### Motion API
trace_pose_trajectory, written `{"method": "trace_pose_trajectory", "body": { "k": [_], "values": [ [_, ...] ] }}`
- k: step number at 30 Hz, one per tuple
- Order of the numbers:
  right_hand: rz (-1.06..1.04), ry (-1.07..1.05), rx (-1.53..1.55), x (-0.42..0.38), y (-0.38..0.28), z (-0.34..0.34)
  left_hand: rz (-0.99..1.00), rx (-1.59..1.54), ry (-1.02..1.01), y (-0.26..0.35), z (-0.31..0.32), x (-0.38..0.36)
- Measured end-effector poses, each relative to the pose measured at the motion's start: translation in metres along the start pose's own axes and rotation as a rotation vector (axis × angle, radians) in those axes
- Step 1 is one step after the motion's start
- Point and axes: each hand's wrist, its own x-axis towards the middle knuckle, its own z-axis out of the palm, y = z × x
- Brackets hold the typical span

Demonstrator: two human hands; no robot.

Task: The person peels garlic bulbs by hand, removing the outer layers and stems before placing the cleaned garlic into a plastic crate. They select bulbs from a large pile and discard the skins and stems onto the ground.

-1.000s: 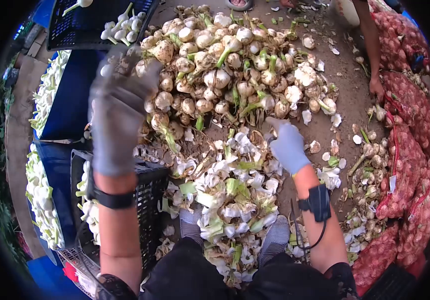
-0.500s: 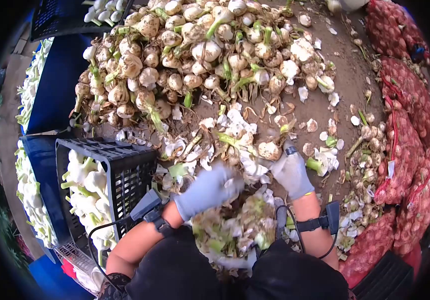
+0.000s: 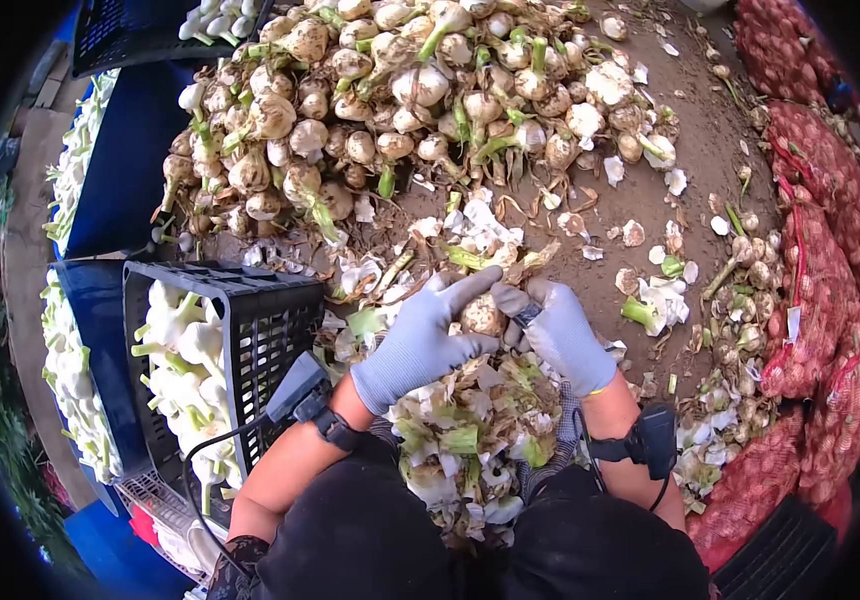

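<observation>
Both hands wear pale grey gloves with dark, dirty fingertips. Between them, at the centre, is a brownish garlic bulb (image 3: pixel 482 315) with dry leaves trailing up and right. My left hand (image 3: pixel 428 335) has its thumb and fingers spread around the bulb's left side, touching it. On the bulb's right, my right hand (image 3: pixel 558 332) is closed, with a small dark tool (image 3: pixel 527 314) in its fingers. Peeled skins and leaves (image 3: pixel 470 440) lie in a heap beneath the hands, between the knees.
A big pile of unpeeled garlic (image 3: pixel 350 110) spreads across the top. A black crate (image 3: pixel 275 330) of white garlic stands at left, beside blue bins (image 3: pixel 100 330). Red net sacks (image 3: pixel 815 290) line the right side. Loose skins (image 3: pixel 660 305) litter the ground.
My left hand has moved up and right to the bulb. My right hand has shifted slightly left, and the bulb has come left with it. The view has shifted a little.
</observation>
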Motion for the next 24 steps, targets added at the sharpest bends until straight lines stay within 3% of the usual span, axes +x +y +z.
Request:
{"method": "trace_pose_trajectory", "body": {
  "k": [2, 4, 13, 15, 19, 21, 24],
  "values": [
    [0.032, 0.005, 0.13, 0.002, 0.01, 0.003, -0.043, -0.173, 0.031, -0.008, 0.005, -0.001],
    [0.021, 0.047, 0.262, -0.003, 0.012, 0.007, -0.439, -0.854, -0.014, -0.004, 0.002, -0.005],
    [-0.012, -0.071, 0.341, -0.006, 0.01, 0.009, -0.321, -1.099, 0.05, -0.013, 0.002, -0.006],
    [-0.018, -0.084, 0.329, -0.009, 0.005, 0.008, -0.339, -1.38, 0.073, -0.013, 0.003, -0.008],
    [-0.021, -0.152, 0.398, -0.005, 0.006, 0.003, -0.341, -1.324, 0.055, -0.02, 0.002, -0.007],
    [-0.001, -0.085, 0.325, 0.0, 0.011, 0.006, -0.053, -0.653, 0.096, -0.024, 0.001, -0.004],
    [0.012, 0.045, 0.315, -0.001, 0.006, 0.014, -0.081, -0.533, 0.102, -0.018, 0.002, -0.005]
  ]
}}
